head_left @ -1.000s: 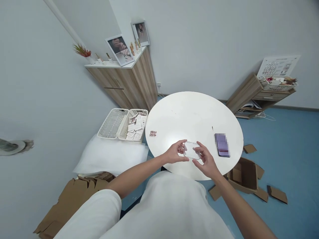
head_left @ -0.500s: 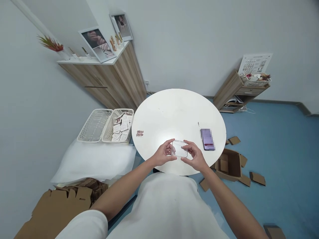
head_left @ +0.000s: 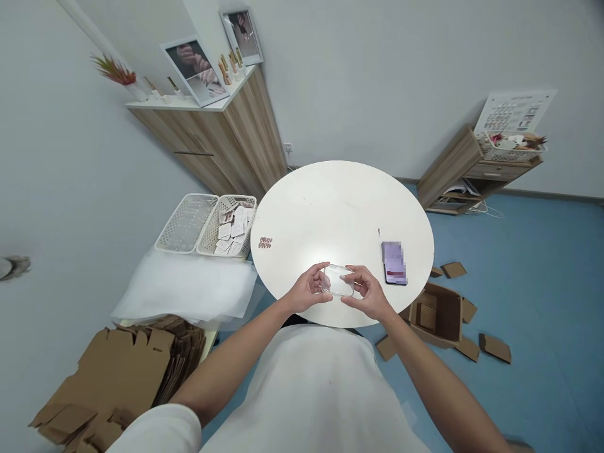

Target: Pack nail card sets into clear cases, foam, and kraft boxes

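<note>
A small clear plastic box [head_left: 338,280] is held between my two hands above the near edge of the round white table [head_left: 340,195]. My left hand [head_left: 309,289] grips its left end, thumb below and fingers above. On its right end, my right hand [head_left: 368,292] pinches it the same way. Whether the box has anything inside I cannot tell. A set of small reddish-brown press-on nails [head_left: 265,243] lies at the table's left side. To the right of my hands rests a phone [head_left: 393,263] with a blurred screen.
Left of the table stand a white basket of clear boxes [head_left: 185,223] and a white basket of cards [head_left: 231,229]. White foam sheets [head_left: 184,286] and folded cardboard [head_left: 127,365] lie nearer me. An open carton [head_left: 436,314] is on the floor at right.
The camera view has shifted slightly, bringing more of the folded cardboard into sight. Both hands keep hold of the clear box, nearly unmoved over the table.
</note>
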`<act>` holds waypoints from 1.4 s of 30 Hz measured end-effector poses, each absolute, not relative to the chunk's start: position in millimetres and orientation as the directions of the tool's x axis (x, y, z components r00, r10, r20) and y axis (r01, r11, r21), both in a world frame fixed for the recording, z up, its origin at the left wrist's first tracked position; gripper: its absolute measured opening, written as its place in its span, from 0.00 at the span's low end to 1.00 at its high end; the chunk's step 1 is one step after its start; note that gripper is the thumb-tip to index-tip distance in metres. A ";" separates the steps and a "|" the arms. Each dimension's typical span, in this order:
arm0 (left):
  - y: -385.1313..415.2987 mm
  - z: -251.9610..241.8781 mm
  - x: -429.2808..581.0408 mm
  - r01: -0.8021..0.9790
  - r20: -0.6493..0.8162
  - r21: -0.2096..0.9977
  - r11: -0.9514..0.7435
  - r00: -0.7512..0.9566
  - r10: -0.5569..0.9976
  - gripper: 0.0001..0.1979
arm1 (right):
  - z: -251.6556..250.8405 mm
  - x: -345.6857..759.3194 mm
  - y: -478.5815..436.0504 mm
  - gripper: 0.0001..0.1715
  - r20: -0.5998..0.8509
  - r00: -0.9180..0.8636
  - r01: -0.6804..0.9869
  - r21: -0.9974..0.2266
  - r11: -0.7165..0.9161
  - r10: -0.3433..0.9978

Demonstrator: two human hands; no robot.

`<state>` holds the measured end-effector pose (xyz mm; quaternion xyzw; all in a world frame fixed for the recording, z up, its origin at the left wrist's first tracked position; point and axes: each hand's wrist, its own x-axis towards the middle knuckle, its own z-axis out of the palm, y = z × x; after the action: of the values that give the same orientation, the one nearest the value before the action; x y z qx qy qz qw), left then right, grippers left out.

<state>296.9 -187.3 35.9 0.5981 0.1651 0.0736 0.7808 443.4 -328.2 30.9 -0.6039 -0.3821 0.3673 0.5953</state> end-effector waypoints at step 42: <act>-210.5 -80.8 301.8 0.528 -0.505 0.834 0.160 0.613 0.608 0.21 | -69.3 425.1 -330.9 0.36 -0.463 0.537 0.005 -0.834 -0.552 0.705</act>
<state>301.8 -210.5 -80.8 0.6473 0.4387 0.0317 0.6225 425.1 -330.9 -69.3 -0.7730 -0.2297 0.4227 0.4136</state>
